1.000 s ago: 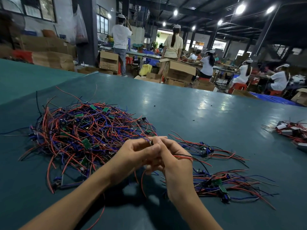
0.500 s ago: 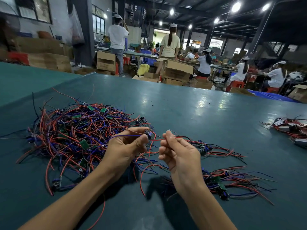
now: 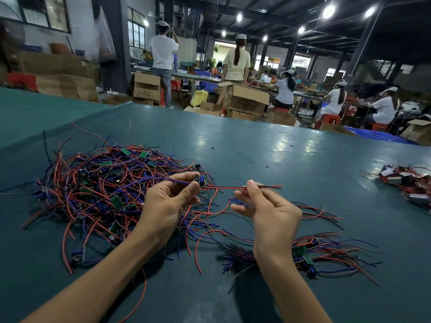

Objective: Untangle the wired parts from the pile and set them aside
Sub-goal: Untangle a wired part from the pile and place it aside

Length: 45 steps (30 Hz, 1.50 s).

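**Status of work.** You hold one wired part [image 3: 200,180] in the air, just above the near right edge of the pile [image 3: 105,194].

- Your left hand [image 3: 168,206] pinches its small dark body between the thumb and curled fingers [image 3: 186,191].
- Your right hand [image 3: 268,210] pinches the red-and-black lead [image 3: 224,187] near its free end, with the lower fingers [image 3: 240,208] loosely spread.
- The lead runs straight from one hand to the other.
- A purple lead [image 3: 168,180] runs from the body leftward over the pile. Whether it is clear of the tangle cannot be told.

**Done.** A small sorted group [image 3: 326,255] lies just right of your right wrist, its wires roughly aligned. A few loose wires [image 3: 312,210] lie beyond it. Stray ends lie between this group and the pile.

**Left.** Judge the task to be at an early stage. The pile is far larger than the sorted group. It is a dense knot of red, blue and black wires with small green boards among them.

**Surface.** The surface [image 3: 256,159] is dark teal and smooth, and it shines under the lamps. Near its right edge lies a separate cluster [image 3: 405,183] of wired parts with pale blocks, well apart from your work.

**Room.** This is a workshop.

- Cardboard boxes [image 3: 245,96] stand beyond the surface.
- Persons in white caps stand, or sit on red stools [image 3: 331,118], at long benches.
- The ceiling lamps [image 3: 328,10] are lit.
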Available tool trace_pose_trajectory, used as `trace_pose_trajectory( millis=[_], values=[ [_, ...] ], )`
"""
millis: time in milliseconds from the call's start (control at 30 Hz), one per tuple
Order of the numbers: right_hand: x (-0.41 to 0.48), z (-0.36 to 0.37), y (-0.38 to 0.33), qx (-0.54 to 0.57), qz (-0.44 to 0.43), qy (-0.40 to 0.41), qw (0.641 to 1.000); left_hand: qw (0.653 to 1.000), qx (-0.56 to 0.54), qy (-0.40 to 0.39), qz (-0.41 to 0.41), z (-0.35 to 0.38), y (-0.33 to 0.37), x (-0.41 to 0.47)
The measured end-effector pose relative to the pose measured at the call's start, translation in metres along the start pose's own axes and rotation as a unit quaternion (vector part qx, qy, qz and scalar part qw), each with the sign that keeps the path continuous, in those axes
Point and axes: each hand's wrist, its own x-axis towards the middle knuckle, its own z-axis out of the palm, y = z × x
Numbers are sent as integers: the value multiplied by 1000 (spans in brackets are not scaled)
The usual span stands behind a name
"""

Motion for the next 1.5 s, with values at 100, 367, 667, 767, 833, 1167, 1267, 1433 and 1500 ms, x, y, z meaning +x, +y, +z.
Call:
trace_pose_trajectory(
  millis=[100, 367, 667, 767, 833, 1167, 1267, 1433, 1500],
  values=[
    [1, 1, 0, 24, 32, 21, 999, 999, 39, -11, 18, 0, 0, -2],
    [-3, 5, -3, 82, 54, 24, 995, 997, 69, -18, 40, 2, 3, -4],
    [6, -1, -11, 93, 28, 45, 994, 998, 17, -54, 1, 3, 6, -7],
    [9, -6, -21, 129, 48, 26, 990, 999, -12, -46, -12, 0, 12, -3],
    [10, -7, -27, 154, 74, 1, 985, 999, -34, -29, -19, -4, 18, -2],
    [24, -45, -60, 102, -11, -31, 994, 996, 23, -5, -90, 17, 42, -16],
    [41, -88, -66, 11, 13, 20, 1000, 984, 66, -18, -163, 41, 32, -32],
    [60, -166, -58, -174, 91, 159, 967, 949, 241, -86, -186, 73, -14, -52],
    [57, -179, -50, -180, 129, 173, 960, 921, 346, -84, -160, 79, -26, -53]
  ],
)
